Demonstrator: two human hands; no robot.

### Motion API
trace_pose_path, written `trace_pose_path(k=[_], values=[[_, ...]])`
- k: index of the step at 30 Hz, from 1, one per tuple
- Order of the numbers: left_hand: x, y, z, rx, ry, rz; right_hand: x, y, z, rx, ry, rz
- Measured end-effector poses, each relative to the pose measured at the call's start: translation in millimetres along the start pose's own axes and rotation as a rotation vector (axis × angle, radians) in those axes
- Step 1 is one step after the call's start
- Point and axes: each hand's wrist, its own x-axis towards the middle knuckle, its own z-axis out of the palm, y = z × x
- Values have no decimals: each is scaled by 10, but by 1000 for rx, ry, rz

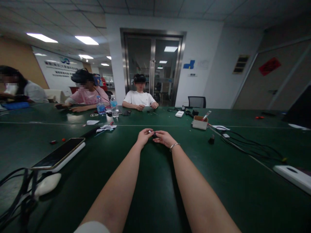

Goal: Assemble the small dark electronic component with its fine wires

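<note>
Both arms reach out over the dark green table (150,181). My left hand (143,137) is closed in a pinch, with a small white bit (150,131) showing at its fingertips. My right hand (165,138), a silver bangle at its wrist, pinches a small black piece (155,135) just beside the left fingertips. The fingers cover most of both pieces, so their exact kind is hidden. To the right, a small black object (211,139) stands on the table, apart from my hands.
At left lie a phone (59,153) on a white box, dark cables and a white mouse-like object (48,184). Two water bottles (114,106) stand farther back. A small box (200,123) with a pen and black cables (252,142) lie right. Several people sit across the table.
</note>
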Motion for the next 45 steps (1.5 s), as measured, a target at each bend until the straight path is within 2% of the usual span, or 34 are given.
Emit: trace_pose_path(k=[3, 7, 12, 16, 27, 45], values=[[-6, 5, -3, -35, -40, -38, 23, 60, -42, 50, 42, -37], [-23, 16, -11, -62, -33, -101, 76, 114, -94, 107, 107, -113], [1, -19, -61, 33, -12, -77, 116, 153, -125, 111, 116, -141], [28, -59, -107, 171, -5, -34, 120, 155, -132, 107, 106, -146], [28, -39, -85, 266, 37, -42, 122, 173, -183, 161, 41, -190], [-92, 144, -75, 449, 58, -89, 127, 176, -186, 158, 28, -176]])
